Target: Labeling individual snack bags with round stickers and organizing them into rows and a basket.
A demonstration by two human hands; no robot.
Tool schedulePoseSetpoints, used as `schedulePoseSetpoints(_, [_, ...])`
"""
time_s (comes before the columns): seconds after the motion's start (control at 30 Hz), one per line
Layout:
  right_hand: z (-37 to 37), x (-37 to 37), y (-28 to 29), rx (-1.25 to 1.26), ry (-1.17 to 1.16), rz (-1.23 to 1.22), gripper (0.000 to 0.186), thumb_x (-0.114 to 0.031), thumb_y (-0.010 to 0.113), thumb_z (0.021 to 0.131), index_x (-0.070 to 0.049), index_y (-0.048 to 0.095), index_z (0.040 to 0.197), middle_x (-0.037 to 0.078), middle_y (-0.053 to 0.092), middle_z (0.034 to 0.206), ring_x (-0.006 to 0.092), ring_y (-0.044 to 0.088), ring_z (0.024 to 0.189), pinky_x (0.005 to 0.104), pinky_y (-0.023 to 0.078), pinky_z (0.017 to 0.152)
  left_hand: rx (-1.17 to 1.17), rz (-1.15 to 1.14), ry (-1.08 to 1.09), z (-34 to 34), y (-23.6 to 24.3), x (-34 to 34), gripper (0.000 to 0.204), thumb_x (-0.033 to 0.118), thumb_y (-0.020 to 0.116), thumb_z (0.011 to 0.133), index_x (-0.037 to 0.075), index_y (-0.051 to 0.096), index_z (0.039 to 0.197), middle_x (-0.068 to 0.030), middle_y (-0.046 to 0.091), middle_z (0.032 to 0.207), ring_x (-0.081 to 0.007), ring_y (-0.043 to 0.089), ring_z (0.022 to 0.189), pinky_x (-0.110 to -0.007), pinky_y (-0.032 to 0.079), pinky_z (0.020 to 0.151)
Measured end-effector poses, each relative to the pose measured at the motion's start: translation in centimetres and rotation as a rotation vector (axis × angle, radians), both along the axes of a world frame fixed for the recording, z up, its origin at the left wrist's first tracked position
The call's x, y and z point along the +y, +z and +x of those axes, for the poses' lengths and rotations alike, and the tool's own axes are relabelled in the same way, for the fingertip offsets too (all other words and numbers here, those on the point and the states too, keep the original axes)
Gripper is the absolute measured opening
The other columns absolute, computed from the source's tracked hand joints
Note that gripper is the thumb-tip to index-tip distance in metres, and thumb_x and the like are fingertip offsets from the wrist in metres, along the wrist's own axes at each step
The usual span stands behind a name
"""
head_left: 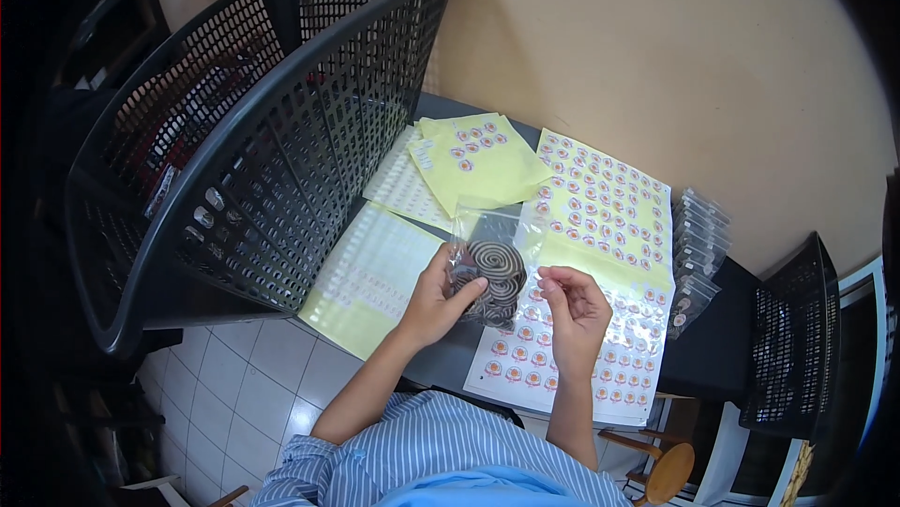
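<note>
My left hand (436, 301) grips a clear plastic bag (506, 226) of dark, coiled spiral items (497, 268), its thumb across the front. My right hand (572, 315) is beside the bag's right edge, thumb and index finger pinched; whatever they hold is too small to make out. Below the bag lie sheets of small round orange-and-white stickers (525, 357), with another yellow-backed sticker sheet (600, 198) behind. Loose yellow sheets (478, 160) and paler sheets with rows of marks (352, 282) lie to the left.
A large black perforated basket (281, 151) stands at the left. Several packed clear bags (694, 254) lie in a row on the dark table (703, 357) at the right, near a smaller black basket (787, 338). A wooden stool (670, 469) is below, a wall behind.
</note>
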State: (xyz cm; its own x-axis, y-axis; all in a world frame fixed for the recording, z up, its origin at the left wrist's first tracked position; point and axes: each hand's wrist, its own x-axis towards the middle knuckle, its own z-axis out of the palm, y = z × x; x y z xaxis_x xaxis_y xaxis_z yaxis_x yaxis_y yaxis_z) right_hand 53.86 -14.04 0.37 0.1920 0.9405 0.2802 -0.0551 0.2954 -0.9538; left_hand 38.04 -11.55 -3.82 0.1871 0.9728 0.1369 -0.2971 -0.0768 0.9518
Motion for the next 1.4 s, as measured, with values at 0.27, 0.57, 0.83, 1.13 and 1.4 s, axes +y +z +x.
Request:
schedulePoseSetpoints(0.27, [-2.8, 0.9, 2.0, -0.088, 0.012, 0.144, 0.027, 0.008, 0.057, 0.075, 0.004, 0.053, 0.101, 0.009, 0.058, 0.084, 0.0111, 0.057, 0.078, 0.0211, 0.046, 0.068, 0.288, 0.132, 0.035, 0.9, 1.1, -1.8, 0.053, 0.002, 0.057, 0.077, 0.002, 0.033, 0.125, -0.0124, 0.053, 0.101, -0.0166, 0.054, 0.091, -0.027, 0.044, 0.078])
schedulePoseSetpoints(0.57, [-4.6, 0.9, 2.3, -0.033, 0.064, 0.153, 0.046, 0.008, 0.057, 0.073, 0.005, 0.039, 0.116, 0.008, 0.054, 0.079, 0.0107, 0.057, 0.073, 0.0224, 0.049, 0.067, 0.203, 0.301, 0.059, 1.1, 0.6, -2.5, 0.063, 0.003, 0.057, 0.076, 0.0, 0.024, 0.129, -0.0176, 0.044, 0.113, -0.0248, 0.05, 0.102, -0.033, 0.042, 0.084])
schedulePoseSetpoints(0.83, [-4.7, 0.9, 2.5, -0.141, 0.016, 0.191, 0.044, 0.008, 0.057, 0.072, 0.003, 0.042, 0.113, 0.008, 0.055, 0.076, 0.0108, 0.058, 0.07, 0.0211, 0.048, 0.062, 0.324, 0.367, 0.002, 0.7, 0.7, -2.7, 0.066, -0.002, 0.052, 0.077, 0.001, 0.015, 0.131, -0.0185, 0.036, 0.124, -0.0264, 0.04, 0.116, -0.036, 0.035, 0.094])
schedulePoseSetpoints(1.13, [-4.6, 0.8, 2.7, -0.228, -0.022, 0.207, 0.044, 0.006, 0.058, 0.071, 0.002, 0.042, 0.112, 0.007, 0.055, 0.073, 0.0106, 0.058, 0.065, 0.0205, 0.047, 0.058, 0.441, 0.493, 0.077, 0.8, 0.4, -2.7, 0.065, -0.003, 0.053, 0.075, 0.0, 0.017, 0.13, -0.0199, 0.042, 0.118, -0.0272, 0.045, 0.112, -0.035, 0.037, 0.093])
schedulePoseSetpoints(1.4, [-4.5, 0.8, 2.8, -0.246, -0.028, 0.21, 0.046, 0.006, 0.059, 0.069, 0.002, 0.042, 0.112, 0.007, 0.054, 0.072, 0.0106, 0.058, 0.065, 0.0203, 0.047, 0.057, 0.476, 0.522, 0.104, 0.7, 0.7, -3.0, 0.065, -0.003, 0.055, 0.075, 0.0, 0.019, 0.129, -0.0202, 0.042, 0.118, -0.0275, 0.049, 0.108, -0.035, 0.042, 0.088])
